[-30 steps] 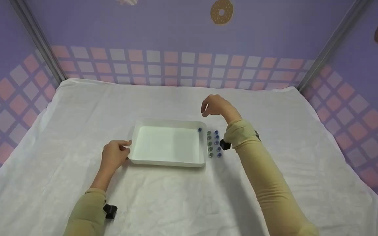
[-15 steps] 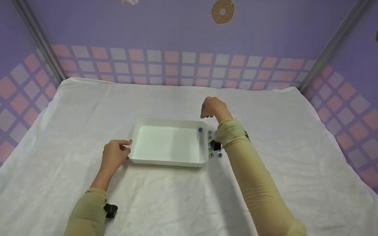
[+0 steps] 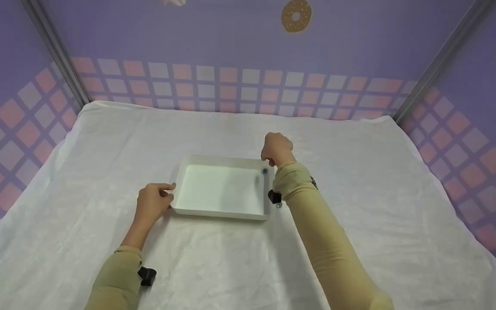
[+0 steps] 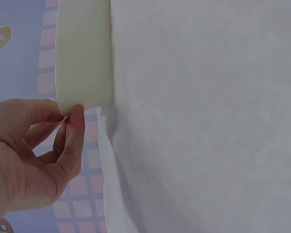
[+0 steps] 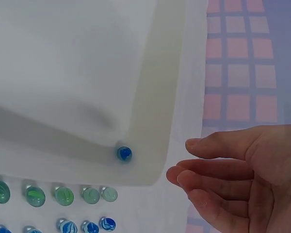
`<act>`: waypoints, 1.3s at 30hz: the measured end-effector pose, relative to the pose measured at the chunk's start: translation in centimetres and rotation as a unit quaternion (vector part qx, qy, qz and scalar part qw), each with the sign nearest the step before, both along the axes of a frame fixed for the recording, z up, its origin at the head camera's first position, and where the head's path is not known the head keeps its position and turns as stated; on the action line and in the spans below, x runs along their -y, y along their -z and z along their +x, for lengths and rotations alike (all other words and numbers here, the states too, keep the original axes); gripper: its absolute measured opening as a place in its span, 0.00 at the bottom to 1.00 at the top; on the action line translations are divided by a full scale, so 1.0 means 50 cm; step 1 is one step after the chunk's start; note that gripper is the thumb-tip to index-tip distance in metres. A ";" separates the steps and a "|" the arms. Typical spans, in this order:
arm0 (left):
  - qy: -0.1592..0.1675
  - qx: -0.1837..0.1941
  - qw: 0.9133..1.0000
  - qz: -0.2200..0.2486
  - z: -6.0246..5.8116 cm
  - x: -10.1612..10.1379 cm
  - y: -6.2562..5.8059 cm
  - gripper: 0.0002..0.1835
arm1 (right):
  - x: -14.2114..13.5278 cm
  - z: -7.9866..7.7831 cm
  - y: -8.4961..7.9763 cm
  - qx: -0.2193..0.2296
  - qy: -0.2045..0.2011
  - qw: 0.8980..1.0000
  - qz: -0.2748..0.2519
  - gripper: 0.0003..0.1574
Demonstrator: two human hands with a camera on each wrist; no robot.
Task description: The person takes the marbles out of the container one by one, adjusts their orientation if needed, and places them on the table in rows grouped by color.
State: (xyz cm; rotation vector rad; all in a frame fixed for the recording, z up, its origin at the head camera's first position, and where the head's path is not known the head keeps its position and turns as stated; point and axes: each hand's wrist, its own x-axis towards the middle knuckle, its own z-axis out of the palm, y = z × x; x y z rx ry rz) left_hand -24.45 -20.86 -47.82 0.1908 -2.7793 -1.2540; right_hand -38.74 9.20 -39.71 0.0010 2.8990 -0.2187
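Note:
A shallow white tray [image 3: 220,214] lies on the white cloth. With thumb and index finger my left hand [image 3: 150,202] pinches its near left corner, also seen in the left wrist view at the tray's wall [image 4: 85,58]. One blue marble [image 5: 124,154] sits inside the far right corner. My right hand [image 3: 277,147] hovers by that corner with fingers loosely bent, nothing between thumb and fingers in the right wrist view. Beside the tray's right wall stand a row of green marbles [image 5: 64,195] and a row of blue-and-white marbles [image 5: 90,227]; my right forearm hides most of them in the head view.
White cloth [image 3: 213,262] covers the table. Purple walls with pink and white squares [image 3: 228,75] and printed doughnuts [image 3: 296,16] enclose the back and sides. Black wrist cameras sit on both sleeves [image 3: 317,215].
My right hand has moved slightly left and nearer, down towards the tray's far right corner, its forearm now covering most marbles. The left hand stays on the tray. The blue marble stays in its corner.

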 end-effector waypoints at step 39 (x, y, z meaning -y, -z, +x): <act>-0.006 0.006 1.000 0.004 -0.004 0.005 0.003 0.19 | 0.052 0.004 0.101 -0.043 0.009 0.996 0.078 0.19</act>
